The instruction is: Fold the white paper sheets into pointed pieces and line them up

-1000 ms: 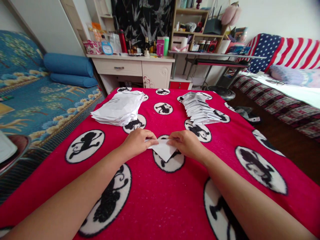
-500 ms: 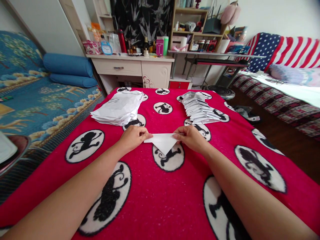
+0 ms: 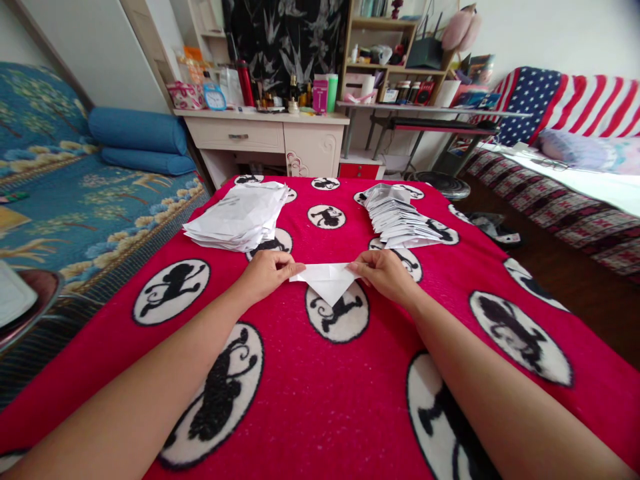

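Observation:
Between my two hands is a folded sheet of white paper (image 3: 327, 281), a band along the top with a triangular flap pointing toward me. My left hand (image 3: 267, 275) pinches its left end between thumb and fingers. At the opposite end, the thumb and fingers of my right hand (image 3: 384, 272) are closed on the paper. Beyond my left hand lies a loose stack of white paper sheets (image 3: 239, 217). Past my right hand, a row of folded papers (image 3: 400, 217) overlaps in a fanned pile.
A red cloth (image 3: 320, 407) with black-and-white monkey ovals covers the surface under my hands. Behind it stand a white desk (image 3: 240, 135) and a shelf (image 3: 380, 67). To the left is a blue patterned sofa (image 3: 100, 193); a bed (image 3: 560, 177) is at the right.
The folded paper has risen slightly, its top edge a little farther from me. Both hands keep their pinch on its ends. The two piles stay put.

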Demonstrator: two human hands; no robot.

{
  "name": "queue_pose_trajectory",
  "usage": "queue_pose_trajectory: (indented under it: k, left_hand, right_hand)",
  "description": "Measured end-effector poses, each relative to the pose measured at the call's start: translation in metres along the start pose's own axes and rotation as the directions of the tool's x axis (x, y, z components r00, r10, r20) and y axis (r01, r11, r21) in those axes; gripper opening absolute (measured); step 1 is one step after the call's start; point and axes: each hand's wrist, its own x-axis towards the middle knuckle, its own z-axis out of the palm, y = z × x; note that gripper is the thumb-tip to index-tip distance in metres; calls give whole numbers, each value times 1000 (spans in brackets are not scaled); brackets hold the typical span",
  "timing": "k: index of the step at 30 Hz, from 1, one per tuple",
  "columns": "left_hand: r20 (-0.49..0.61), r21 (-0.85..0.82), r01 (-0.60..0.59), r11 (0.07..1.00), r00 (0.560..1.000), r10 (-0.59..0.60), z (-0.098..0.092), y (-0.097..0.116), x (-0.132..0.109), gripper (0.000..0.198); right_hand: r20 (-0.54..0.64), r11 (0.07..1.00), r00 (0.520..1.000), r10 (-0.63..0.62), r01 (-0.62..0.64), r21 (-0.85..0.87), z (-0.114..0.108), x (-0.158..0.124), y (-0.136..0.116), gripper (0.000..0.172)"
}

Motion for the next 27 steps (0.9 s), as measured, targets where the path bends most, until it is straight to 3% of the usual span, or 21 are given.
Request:
queue_pose_trajectory:
  k: [4,9,14,18,27]
  left_hand:
    - [-5,-31,-25,999,1000,25,5,0,1,21]
    - [44,28,-41,999,998,40,11,15,-1,18]
    - [111,297,-184,937,981,158,17,39,-8,25]
    - [157,455,-216,864,974,161,21,43,-13,40]
    - [104,310,-125,942,990,98,6,21,-7,49]
  right_hand:
    - [2,998,1000,8,-8,-57,3,-1,-3,35]
    - [-1,995,1000,29,-29,-94,15,-5,-15,31]
    - [-6,991,1000,-17,16,-131,29,-10,-29,34]
    - [8,985,998,-64,65,-158,32,-12,-34,33]
    - [2,992,999,-36,36,-122,21,-8,-23,33]
